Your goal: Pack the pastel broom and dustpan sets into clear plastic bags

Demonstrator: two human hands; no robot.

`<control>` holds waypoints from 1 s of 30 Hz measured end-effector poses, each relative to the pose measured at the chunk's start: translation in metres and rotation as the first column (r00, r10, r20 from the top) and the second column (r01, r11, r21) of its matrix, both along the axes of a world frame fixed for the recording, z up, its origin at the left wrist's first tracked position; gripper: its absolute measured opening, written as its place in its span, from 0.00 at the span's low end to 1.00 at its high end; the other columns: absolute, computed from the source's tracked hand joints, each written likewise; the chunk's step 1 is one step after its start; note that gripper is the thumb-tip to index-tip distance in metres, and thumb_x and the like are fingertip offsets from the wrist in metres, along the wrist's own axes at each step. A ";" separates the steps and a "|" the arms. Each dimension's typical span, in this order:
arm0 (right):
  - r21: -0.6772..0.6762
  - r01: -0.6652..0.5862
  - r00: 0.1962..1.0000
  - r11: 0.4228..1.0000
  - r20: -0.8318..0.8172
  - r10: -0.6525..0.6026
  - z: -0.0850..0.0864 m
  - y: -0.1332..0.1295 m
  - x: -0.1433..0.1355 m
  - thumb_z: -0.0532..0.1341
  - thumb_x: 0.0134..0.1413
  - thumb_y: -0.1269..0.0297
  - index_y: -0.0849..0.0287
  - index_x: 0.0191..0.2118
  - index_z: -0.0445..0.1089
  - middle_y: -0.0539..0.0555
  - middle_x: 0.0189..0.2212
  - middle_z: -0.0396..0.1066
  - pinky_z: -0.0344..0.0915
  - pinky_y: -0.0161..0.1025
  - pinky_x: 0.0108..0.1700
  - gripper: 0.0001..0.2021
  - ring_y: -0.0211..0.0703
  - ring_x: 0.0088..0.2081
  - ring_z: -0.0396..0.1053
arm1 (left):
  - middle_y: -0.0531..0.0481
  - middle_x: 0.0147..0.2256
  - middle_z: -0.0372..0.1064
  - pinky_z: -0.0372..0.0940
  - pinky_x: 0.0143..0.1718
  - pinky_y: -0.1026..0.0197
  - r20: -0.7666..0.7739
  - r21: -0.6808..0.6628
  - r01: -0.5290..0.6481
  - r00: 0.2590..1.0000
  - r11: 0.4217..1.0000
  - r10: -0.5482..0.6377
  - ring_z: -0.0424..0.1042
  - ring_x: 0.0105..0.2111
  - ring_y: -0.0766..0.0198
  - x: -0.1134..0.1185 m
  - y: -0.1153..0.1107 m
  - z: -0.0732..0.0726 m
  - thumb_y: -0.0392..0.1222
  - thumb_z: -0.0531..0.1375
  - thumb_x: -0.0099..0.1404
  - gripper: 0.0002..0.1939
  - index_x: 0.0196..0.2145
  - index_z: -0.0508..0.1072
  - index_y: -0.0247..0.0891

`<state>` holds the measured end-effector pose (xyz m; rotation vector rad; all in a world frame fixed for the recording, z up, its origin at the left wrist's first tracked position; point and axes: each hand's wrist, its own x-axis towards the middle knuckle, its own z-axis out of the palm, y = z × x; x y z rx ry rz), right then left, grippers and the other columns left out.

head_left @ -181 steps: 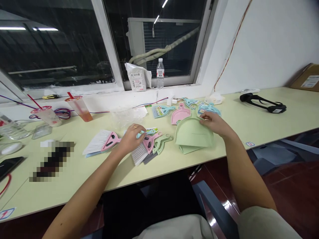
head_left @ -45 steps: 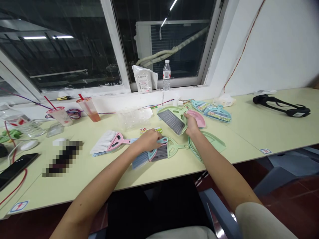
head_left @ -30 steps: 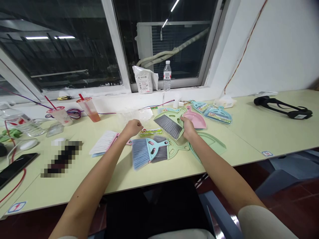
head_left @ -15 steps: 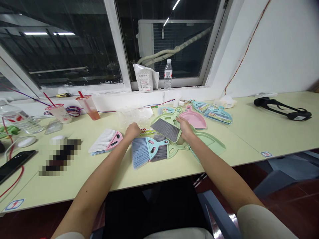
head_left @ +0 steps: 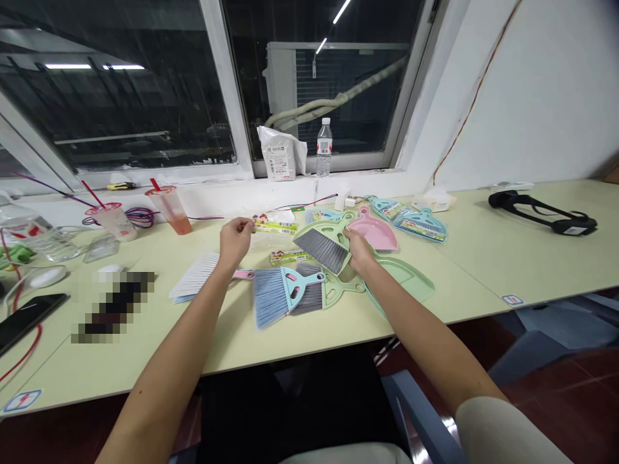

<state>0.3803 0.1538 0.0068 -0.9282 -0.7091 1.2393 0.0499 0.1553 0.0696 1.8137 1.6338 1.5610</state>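
Note:
My left hand (head_left: 236,242) is closed, pinching one end of a yellow-green printed label strip (head_left: 275,225) held above the table. My right hand (head_left: 358,250) grips a green dustpan and brush set (head_left: 325,243) with grey bristles. A second printed strip (head_left: 290,257) lies below the raised one. Nearer the front edge, a blue brush (head_left: 271,295) overlaps a green brush with grey bristles (head_left: 309,300). The white-bristled pink brush (head_left: 196,277) is partly behind my left forearm. A pink dustpan (head_left: 374,232) and a large green dustpan (head_left: 409,278) lie around my right hand.
Packaged blue sets (head_left: 422,224) lie at the back right, near a tissue pack (head_left: 434,200) and a black headset (head_left: 541,211). Two drink cups (head_left: 171,211), a phone (head_left: 31,317) and cables stand or lie to the left. A water bottle (head_left: 324,148) stands on the sill.
My left hand has moved up and left, and a label strip has come up with it. My right hand still holds the green set in nearly the same place.

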 end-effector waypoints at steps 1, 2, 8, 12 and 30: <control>-0.015 0.016 1.000 1.000 -0.004 -0.016 0.000 0.001 0.000 0.65 0.52 0.63 0.53 0.44 0.70 0.45 0.31 0.76 0.74 0.37 0.37 0.12 0.41 0.34 0.75 | 0.48 0.28 0.73 0.61 0.28 0.64 0.091 0.033 0.045 0.995 0.998 -0.048 0.69 0.26 0.64 -0.001 -0.003 0.007 0.47 0.59 0.63 0.13 0.36 0.78 0.36; -0.031 0.029 1.000 0.999 -0.007 -0.029 0.001 0.001 0.000 0.65 0.52 0.64 0.53 0.44 0.70 0.45 0.31 0.76 0.74 0.37 0.37 0.12 0.41 0.34 0.76 | 0.50 0.25 0.70 0.58 0.25 0.64 0.171 0.050 0.097 0.980 0.994 -0.105 0.65 0.23 0.66 0.000 -0.007 0.012 0.49 0.60 0.62 0.14 0.37 0.78 0.36; -0.074 -0.034 0.999 0.997 -0.028 0.032 0.010 -0.008 -0.007 0.65 0.52 0.68 0.55 0.47 0.70 0.48 0.32 0.77 0.75 0.39 0.36 0.15 0.43 0.33 0.76 | 0.56 0.18 0.61 0.50 0.20 0.64 0.330 -0.056 0.396 0.874 0.917 -0.357 0.55 0.18 0.71 0.030 -0.028 0.018 0.50 0.67 0.56 0.14 0.33 0.78 0.35; -0.077 -0.064 0.998 0.995 -0.029 0.062 0.017 -0.018 -0.016 0.65 0.51 0.71 0.55 0.48 0.69 0.49 0.33 0.77 0.75 0.39 0.37 0.17 0.43 0.34 0.77 | 0.50 0.23 0.71 0.56 0.22 0.64 0.232 -0.166 0.418 0.897 0.893 -0.377 0.63 0.22 0.67 0.055 -0.037 0.005 0.51 0.68 0.55 0.15 0.32 0.81 0.34; -0.086 -0.214 0.977 0.973 -0.008 0.214 0.024 -0.035 -0.031 0.63 0.51 0.73 0.56 0.47 0.68 0.50 0.30 0.78 0.75 0.40 0.36 0.16 0.45 0.31 0.77 | 0.48 0.36 0.81 0.63 0.35 0.59 -0.430 -0.167 0.121 0.884 0.979 -0.183 0.77 0.36 0.56 0.065 -0.050 -0.015 0.50 0.60 0.67 0.13 0.38 0.83 0.44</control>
